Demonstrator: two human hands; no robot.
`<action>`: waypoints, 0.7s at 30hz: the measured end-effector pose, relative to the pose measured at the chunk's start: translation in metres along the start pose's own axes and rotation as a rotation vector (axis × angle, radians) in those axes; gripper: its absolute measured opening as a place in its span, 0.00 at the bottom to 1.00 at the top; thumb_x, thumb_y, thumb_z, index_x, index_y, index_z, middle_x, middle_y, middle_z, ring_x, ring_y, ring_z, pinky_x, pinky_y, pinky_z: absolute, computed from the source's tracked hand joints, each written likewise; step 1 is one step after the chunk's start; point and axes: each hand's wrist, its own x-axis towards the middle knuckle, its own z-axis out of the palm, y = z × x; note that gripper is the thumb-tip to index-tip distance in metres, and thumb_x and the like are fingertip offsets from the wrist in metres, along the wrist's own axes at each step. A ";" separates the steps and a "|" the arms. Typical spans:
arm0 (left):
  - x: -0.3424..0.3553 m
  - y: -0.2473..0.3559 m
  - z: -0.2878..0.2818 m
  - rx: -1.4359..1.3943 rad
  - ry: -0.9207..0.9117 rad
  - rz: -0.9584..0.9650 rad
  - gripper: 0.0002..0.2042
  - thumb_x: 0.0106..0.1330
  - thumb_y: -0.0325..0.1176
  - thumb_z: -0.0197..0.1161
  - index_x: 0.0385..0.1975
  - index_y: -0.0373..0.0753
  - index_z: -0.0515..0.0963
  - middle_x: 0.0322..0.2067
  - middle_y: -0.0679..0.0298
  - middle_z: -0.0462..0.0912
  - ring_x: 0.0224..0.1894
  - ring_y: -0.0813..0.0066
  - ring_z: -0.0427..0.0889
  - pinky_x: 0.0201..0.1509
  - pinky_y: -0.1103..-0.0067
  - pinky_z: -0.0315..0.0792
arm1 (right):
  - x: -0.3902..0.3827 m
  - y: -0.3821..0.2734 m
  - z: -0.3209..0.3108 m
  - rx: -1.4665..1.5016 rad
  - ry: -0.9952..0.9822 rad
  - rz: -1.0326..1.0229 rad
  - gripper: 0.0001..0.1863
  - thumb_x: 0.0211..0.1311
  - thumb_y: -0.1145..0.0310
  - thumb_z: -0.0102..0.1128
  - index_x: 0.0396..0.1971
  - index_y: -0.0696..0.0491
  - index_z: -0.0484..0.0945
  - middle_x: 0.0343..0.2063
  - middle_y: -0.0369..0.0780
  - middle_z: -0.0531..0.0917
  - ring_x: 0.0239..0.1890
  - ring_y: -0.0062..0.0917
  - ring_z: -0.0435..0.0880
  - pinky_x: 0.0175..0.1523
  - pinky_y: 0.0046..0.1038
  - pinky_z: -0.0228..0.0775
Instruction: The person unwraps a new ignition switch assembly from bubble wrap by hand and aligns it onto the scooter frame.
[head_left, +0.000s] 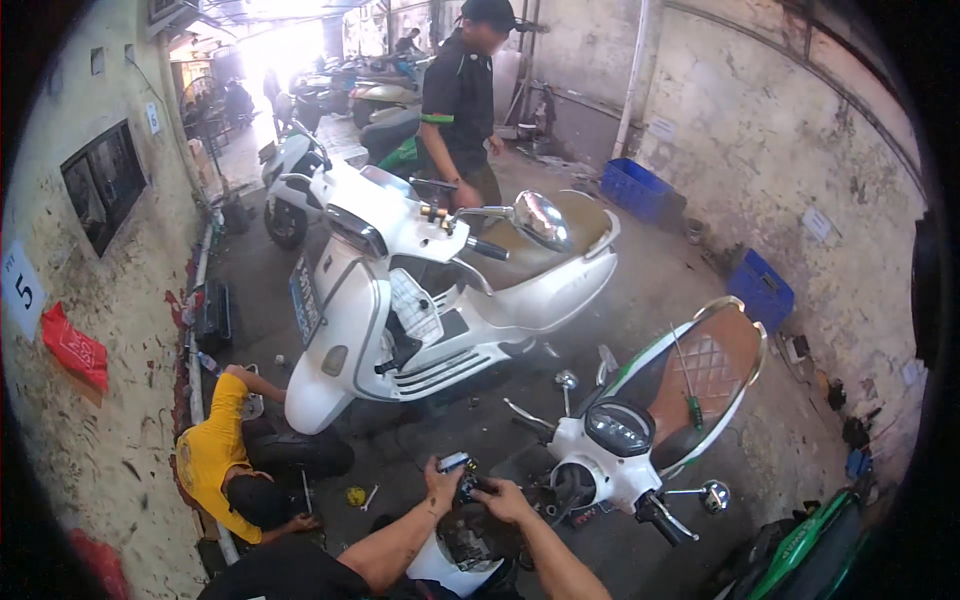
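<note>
- The person's left hand point(440, 484), at the lower middle of the view, had its fingers bent around a small white-and-blue piece point(455, 461), and seemed to grasp it.
- The right hand point(508, 501) was just beside, its fingers curled toward a small dark part point(468, 486) between the two hands; whether they gripped it or only touched it, I could not tell.
- Both small things were above a dark, open hollow point(480, 545), which a curved, glossy white panel point(434, 568) bordered on its left.
- In my judgement, the step in hand was close handling of these small parts, with both hands together; the details were too small to read.
- The next move, I think, called for a steady left hand and fine finger work from the right, so that nothing dropped into the hollow.
- A slim silver metal wrench point(371, 497) lay on the floor to the left, apart from the hands.
</note>
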 end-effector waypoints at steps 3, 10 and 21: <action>-0.012 0.046 -0.008 -0.245 -0.119 -0.064 0.23 0.50 0.27 0.72 0.45 0.33 0.71 0.37 0.55 0.79 0.38 0.70 0.79 0.40 0.75 0.75 | -0.001 0.002 0.009 0.001 0.176 -0.116 0.26 0.56 0.52 0.65 0.45 0.60 0.80 0.38 0.53 0.83 0.44 0.44 0.82 0.51 0.36 0.72; -0.009 0.017 -0.002 -0.375 -0.125 -0.171 0.22 0.53 0.22 0.68 0.47 0.34 0.69 0.39 0.58 0.78 0.37 0.70 0.80 0.40 0.76 0.76 | 0.007 0.020 0.016 0.202 0.108 0.039 0.21 0.58 0.60 0.65 0.45 0.60 0.80 0.38 0.47 0.85 0.40 0.29 0.84 0.49 0.31 0.73; -0.004 0.028 -0.022 -0.551 -0.304 -0.210 0.20 0.57 0.18 0.56 0.51 0.40 0.67 0.38 0.57 0.77 0.35 0.66 0.80 0.35 0.72 0.79 | -0.001 0.001 0.007 -0.019 0.213 -0.002 0.23 0.56 0.57 0.65 0.45 0.59 0.80 0.36 0.51 0.84 0.41 0.39 0.85 0.46 0.34 0.74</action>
